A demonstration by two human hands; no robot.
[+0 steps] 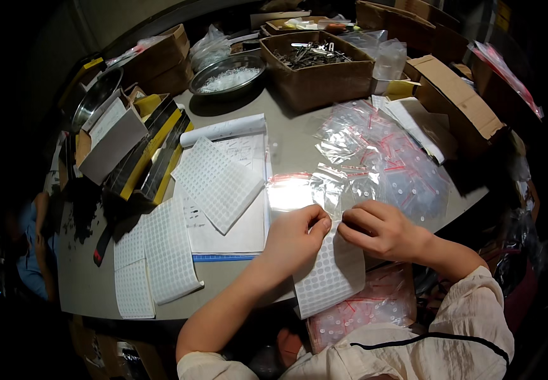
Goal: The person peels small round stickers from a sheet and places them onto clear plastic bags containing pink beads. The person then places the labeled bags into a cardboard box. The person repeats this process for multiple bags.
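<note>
Fingers of the left hand, right of the paper stack, pinched a label sheet; pale, rowed with grey rounds, it spread lower right of the stack. Farther right, the right hand had fingers curled inward, hold unclear.

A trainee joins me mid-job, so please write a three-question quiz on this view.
1. True or false: the left hand and right hand are close together at a dotted sheet.
2. The round bowl stands where relative to the open box of metal pieces? A: inside it; B: left of it; C: right of it.
3. What colour are the strips on the clear bags?

Key: 1 true; 2 B; 3 red.
</note>
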